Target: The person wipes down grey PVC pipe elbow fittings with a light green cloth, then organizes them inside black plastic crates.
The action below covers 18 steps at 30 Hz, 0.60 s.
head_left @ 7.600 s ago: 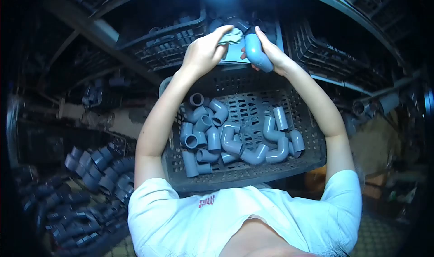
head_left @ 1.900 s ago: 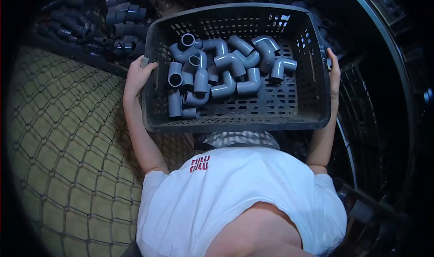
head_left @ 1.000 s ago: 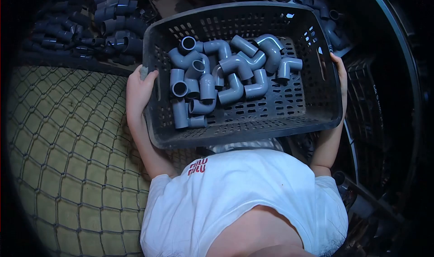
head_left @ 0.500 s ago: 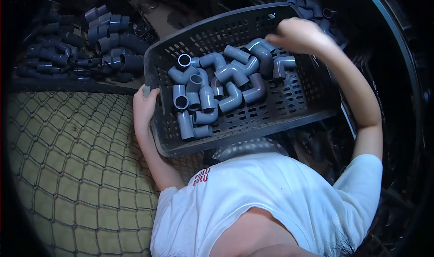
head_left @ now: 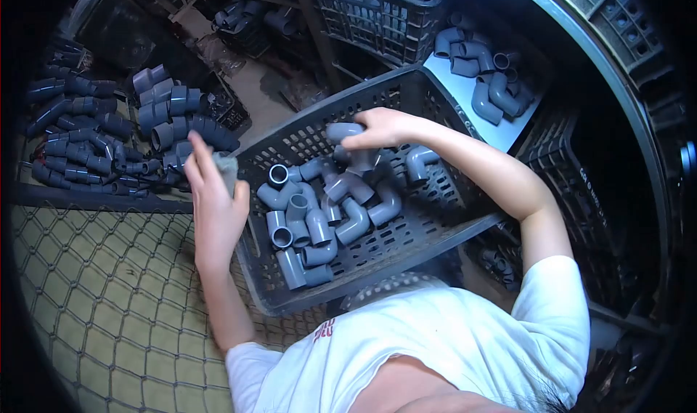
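A black slatted plastic crate lies tilted in front of me, with several grey pipe elbows piled mostly in its left half. Inside the crate, my right hand has thumb and fingers closed around a grey pipe elbow, raised above the pile and slightly blurred. My left hand is at the crate's left end, fingers pointing up. Between its thumb and fingers sits a small grey-green pad, like a sponge or folded cloth.
Stacked dark pipe fittings fill a shelf at left, above wire mesh over a yellowish surface. At upper right, more elbows lie on a white board. Another black crate stands behind.
My right hand has moved from the crate's far right corner down-left over the pile, now gripping an elbow. My left hand has come off the crate's rim. The crate appears lower in view.
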{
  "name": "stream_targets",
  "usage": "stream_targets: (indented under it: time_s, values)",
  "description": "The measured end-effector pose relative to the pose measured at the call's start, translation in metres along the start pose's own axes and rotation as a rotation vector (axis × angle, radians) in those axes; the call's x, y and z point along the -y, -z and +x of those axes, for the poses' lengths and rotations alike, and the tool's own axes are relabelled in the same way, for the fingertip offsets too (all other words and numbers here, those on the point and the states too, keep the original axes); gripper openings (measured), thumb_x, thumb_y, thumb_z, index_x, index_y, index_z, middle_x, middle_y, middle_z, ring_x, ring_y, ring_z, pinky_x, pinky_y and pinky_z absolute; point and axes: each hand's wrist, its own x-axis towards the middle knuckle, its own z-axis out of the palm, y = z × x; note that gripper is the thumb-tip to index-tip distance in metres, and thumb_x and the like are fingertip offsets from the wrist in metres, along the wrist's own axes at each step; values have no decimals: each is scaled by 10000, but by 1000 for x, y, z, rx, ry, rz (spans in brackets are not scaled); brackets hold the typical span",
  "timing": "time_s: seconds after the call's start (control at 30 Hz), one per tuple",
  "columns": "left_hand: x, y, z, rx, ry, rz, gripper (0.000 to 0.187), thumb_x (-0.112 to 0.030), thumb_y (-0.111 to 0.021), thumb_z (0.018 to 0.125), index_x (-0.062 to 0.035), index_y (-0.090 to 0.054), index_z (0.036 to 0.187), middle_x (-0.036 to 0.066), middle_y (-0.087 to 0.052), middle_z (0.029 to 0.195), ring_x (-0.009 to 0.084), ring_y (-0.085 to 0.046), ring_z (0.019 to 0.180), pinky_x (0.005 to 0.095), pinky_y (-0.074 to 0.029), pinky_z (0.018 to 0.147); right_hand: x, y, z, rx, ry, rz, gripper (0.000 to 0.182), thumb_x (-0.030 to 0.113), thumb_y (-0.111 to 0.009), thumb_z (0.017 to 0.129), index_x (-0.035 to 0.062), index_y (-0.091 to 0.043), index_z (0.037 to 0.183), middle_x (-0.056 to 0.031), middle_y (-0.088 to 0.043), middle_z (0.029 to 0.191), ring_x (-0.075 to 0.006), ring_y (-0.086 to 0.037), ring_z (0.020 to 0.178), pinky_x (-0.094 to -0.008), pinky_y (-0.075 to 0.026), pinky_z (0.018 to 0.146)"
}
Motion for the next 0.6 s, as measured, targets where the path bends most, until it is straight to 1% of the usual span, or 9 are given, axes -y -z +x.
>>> stream_targets:
  time_s: [0.07, 0.13, 0.17, 0.27, 0.37, 0.4, 0.43, 0.53, 0.6]
  values:
    - [-36, 6, 19, 39, -273, -171, 922, 41, -582, 788, -34, -85, 1562, 226, -370, 1385, 396, -456, 1276, 451, -399, 1046, 3, 3, 1, 29, 214, 548, 618, 478, -665, 830, -29, -515, 1150, -186, -682, 1077, -258, -687, 1019, -367, -530, 890]
    - [-65, 0, 34, 46, -418, -160, 856, 81, -592, 756, -36, -194, 1506, 208, -375, 1393, 375, -403, 1327, 429, -343, 1111, 20, 9, -13, 55, 212, 1081, 361, 270, -654, 895, 83, -402, 1073, -141, -686, 1055, -191, -690, 1004, -349, -549, 866]
    - [-71, -10, 41, 21, -539, -81, 817, 88, -596, 750, -38, -238, 1473, 207, -379, 1392, 378, -391, 1337, 424, -325, 1129, 25, 8, -9, -47, 149, 1215, 376, 281, -664, 887, 42, -466, 1099, -121, -687, 1061, -182, -695, 961, -353, -556, 858]
    - [-100, -32, 51, 75, -532, -94, 665, 112, -600, 743, -2, -321, 1336, 212, -430, 1392, 401, -403, 1324, 430, -352, 1119, 29, 29, 14, -134, 252, 1281, 496, 286, -706, 825, -51, -550, 1153, -113, -671, 938, -164, -680, 817, -315, -574, 752]
    - [-100, -58, 69, -115, -614, -112, 652, 127, -591, 757, 14, -349, 1351, 201, -513, 1347, 394, -458, 1270, 437, -395, 1067, 36, 36, 22, -239, 348, 1421, 412, 351, -621, 912, 13, -582, 1145, -74, -639, 867, -156, -649, 764, -322, -567, 696]
    - [-97, -63, 72, -141, -607, -206, 678, 138, -585, 758, 28, -375, 1393, 196, -541, 1333, 383, -518, 1203, 434, -425, 1024, 44, 32, 18, -268, 276, 1601, 430, 410, -519, 968, 26, -585, 1148, -74, -631, 850, -171, -642, 746, -341, -570, 729]
    - [-91, -73, 75, -296, -657, -183, 638, 131, -601, 740, 2, -506, 1358, 187, -573, 1283, 360, -567, 1137, 422, -457, 986, 36, 28, 23, -83, 270, 1657, 477, 436, -409, 1002, 23, -559, 1186, -88, -634, 865, -198, -651, 761, -376, -568, 773]
    - [-73, -90, 64, -343, -651, -145, 474, 96, -638, 722, -107, -707, 1145, 156, -588, 1226, 328, -591, 1111, 426, -477, 972, 27, 14, 20, -12, 245, 1709, 457, 374, -327, 1028, 44, -490, 1299, -107, -626, 1067, -243, -654, 946, -425, -555, 835]
    - [-60, -103, 59, -307, -607, -195, 553, 100, -643, 713, -119, -677, 1220, 169, -589, 1239, 335, -603, 1083, 426, -496, 948, 26, 14, 14, 24, 273, 1572, 457, 405, -334, 1037, 118, -470, 1367, -101, -552, 1281, -245, -617, 1085, -444, -536, 893]
